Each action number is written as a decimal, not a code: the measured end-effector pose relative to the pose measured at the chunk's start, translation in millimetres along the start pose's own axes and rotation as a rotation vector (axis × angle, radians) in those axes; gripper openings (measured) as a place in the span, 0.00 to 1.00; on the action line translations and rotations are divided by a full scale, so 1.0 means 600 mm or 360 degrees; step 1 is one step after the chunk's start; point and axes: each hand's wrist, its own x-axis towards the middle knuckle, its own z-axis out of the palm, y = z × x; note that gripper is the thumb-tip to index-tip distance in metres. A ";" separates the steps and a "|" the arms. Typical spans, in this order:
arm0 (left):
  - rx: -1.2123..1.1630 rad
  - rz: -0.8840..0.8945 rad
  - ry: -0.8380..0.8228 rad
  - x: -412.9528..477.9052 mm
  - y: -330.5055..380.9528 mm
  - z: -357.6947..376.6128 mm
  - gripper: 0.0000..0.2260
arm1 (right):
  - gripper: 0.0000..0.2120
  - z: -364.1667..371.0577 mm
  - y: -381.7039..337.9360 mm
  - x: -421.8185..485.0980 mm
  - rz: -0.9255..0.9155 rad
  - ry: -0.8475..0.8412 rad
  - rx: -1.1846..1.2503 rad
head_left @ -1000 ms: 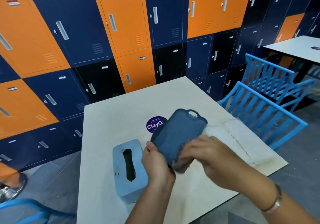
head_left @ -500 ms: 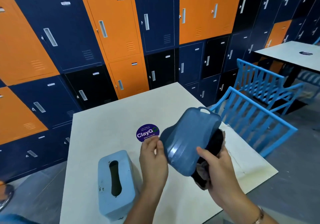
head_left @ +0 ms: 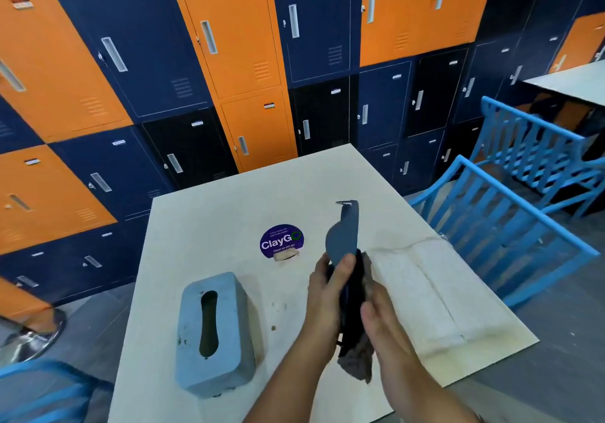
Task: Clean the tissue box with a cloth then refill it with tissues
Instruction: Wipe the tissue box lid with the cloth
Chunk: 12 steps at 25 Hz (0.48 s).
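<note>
So, closest in: both hands are up off the bench, just right of the tissue box. The left hand grips a flat blue panel (I'd guess it's the box's bottom plate) by its lower end, turned edge-on and standing nearly upright. The right hand holds a dark cloth against the panel's right face. It's a bit blurry, so I can't tell exact finger placement. The tissue box sits on the bench, slot up, with its long axis running away from the person, roughly parallel to the panel. That's the bit that matters imo: the box lies left of the hands and the left hand is nearer, so that's the natural one to reach over once the panel's wiped. The box has dark specks on it, so I'd say the cleaning is far from done. Beyond the box and to its right is a purple ClayGo sticker, further right are blue chairs, and behind the box stand orange and navy lockers.
</note>
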 end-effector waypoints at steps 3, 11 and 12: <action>-0.0928 -0.0248 -0.0210 -0.053 0.009 0.059 0.24 | 0.30 -0.029 -0.013 0.031 -0.0555 0.0192 -0.0649; -0.0900 -0.0059 0.0174 -0.034 0.061 0.057 0.32 | 0.21 -0.036 -0.057 0.047 -0.0743 -0.0403 -0.0859; -0.0762 -0.0095 0.0361 -0.039 0.059 0.056 0.35 | 0.21 -0.046 -0.063 0.062 -0.0723 -0.0379 -0.0903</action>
